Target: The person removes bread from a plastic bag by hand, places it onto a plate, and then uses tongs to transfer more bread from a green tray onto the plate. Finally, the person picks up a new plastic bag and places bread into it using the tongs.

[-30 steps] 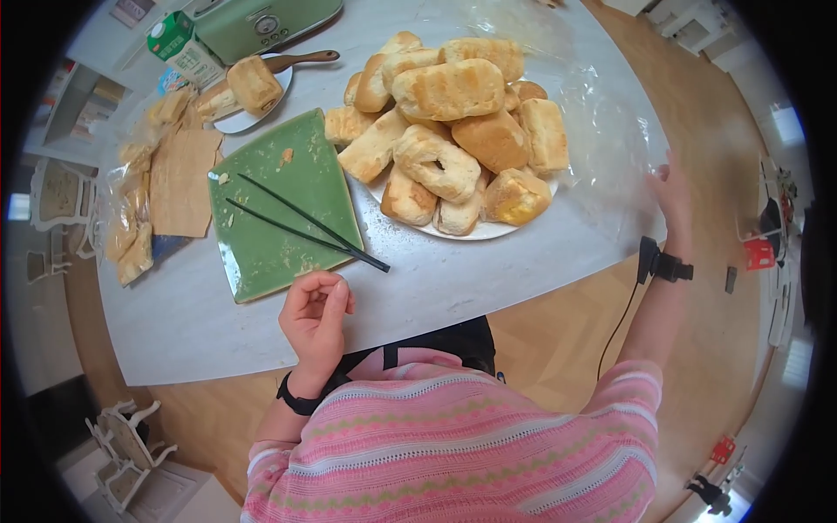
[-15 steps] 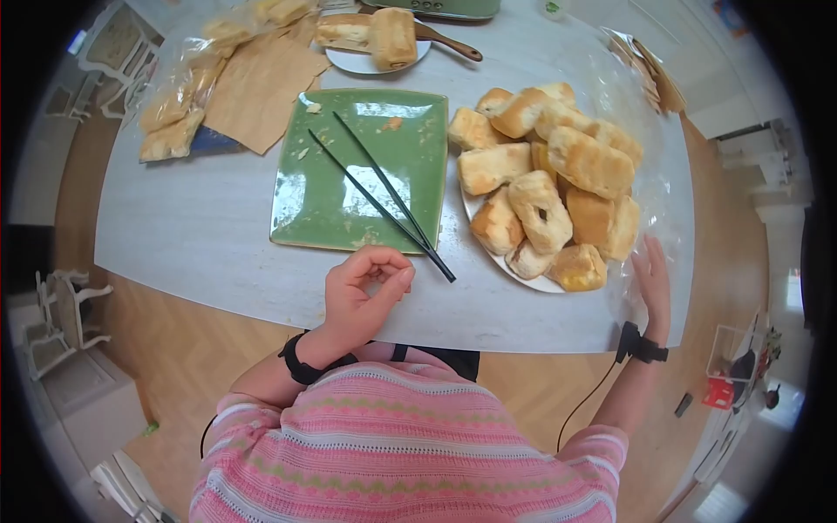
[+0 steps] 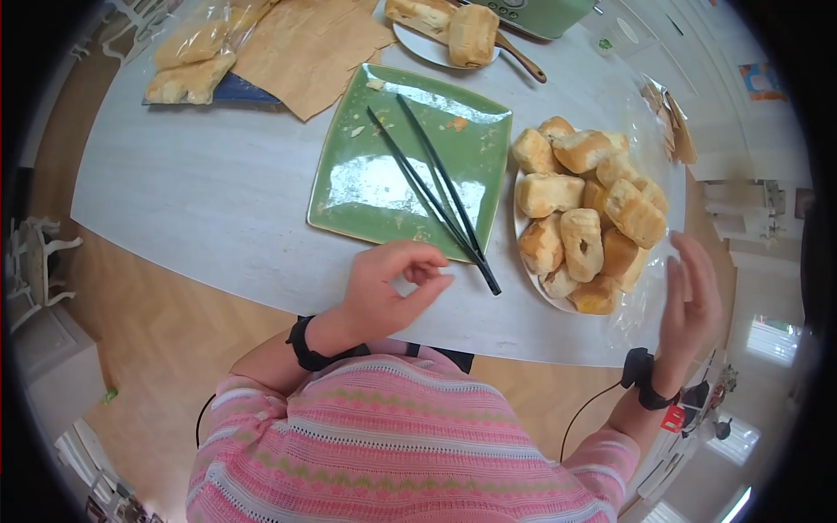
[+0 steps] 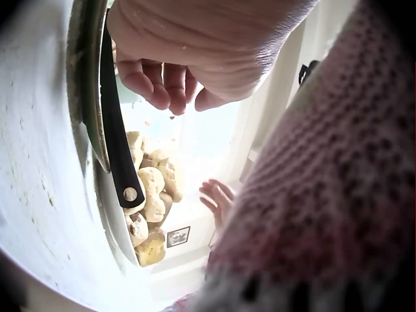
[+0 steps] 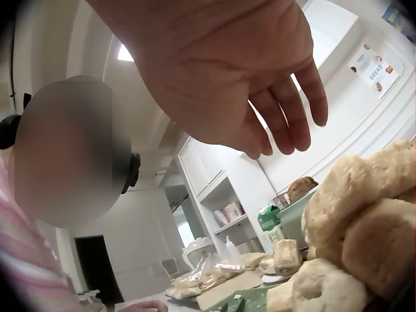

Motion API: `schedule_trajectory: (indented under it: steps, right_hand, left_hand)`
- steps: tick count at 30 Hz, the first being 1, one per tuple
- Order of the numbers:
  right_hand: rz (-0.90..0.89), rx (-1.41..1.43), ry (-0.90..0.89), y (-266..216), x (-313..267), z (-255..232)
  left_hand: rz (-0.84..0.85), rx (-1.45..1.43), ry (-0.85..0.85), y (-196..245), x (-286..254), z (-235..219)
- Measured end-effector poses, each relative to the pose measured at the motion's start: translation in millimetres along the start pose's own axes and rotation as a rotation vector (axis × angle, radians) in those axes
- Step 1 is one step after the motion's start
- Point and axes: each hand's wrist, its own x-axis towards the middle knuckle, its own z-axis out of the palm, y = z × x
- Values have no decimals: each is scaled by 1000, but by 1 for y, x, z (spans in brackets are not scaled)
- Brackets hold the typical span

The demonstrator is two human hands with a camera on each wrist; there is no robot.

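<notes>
My left hand (image 3: 388, 292) hovers at the near edge of a square green plate (image 3: 344, 196), its fingers loosely curled with nothing between them. Black tongs (image 3: 488, 277) lie across this crumb-strewn plate, their joined end jutting past the rim beside the left fingertips. To the right, a heap of bread rolls (image 3: 581, 248) fills a white plate (image 3: 532, 277). My right hand (image 3: 693, 292) is raised at the right side of the heap, holding nothing. In the right wrist view its fingers (image 5: 296, 127) hang relaxed above the level of the rolls.
Clear plastic (image 3: 641, 322) lies along the heap's right side. At the back stand a green toaster (image 3: 558, 16), a paper cup (image 3: 617, 37) and a small plate with bread and a wooden-handled utensil (image 3: 520, 59). Brown paper (image 3: 301, 52) and bagged bread (image 3: 192, 52) lie back left.
The head view has swung, so the plates appear farther right. My right hand has come up from beside the plastic at the table's right side. The left hand stays near the tongs.
</notes>
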Motion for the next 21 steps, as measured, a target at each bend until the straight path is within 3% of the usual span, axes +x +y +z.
schedule_trajectory:
  steps: [1,2,4,7,8,14,19,21]
  right_hand:
    - [-8,-2,-5,-21,10,6]
    - [-115,30,-71,-39,20,13]
    - [-229,57,-135,-62,44,25]
    - [-325,50,-162,-75,89,42]
    - [-351,41,-157,-76,106,49]
    - [-312,-295,-339,-58,200,99]
    - [-310,-452,-383,-54,238,146]
    - [-233,-429,-578,-71,241,153]
  left_hand:
    - [117,168,-93,2,3,-2]
    - [116,165,-85,6,8,0]
    - [427,454,-134,14,18,10]
    - [528,678,-243,14,27,18]
    - [494,733,-348,13,29,19]
    - [467,948,-480,6,30,21]
    - [478,921,-459,7,30,18]
    - [463,910,-463,6,29,14]
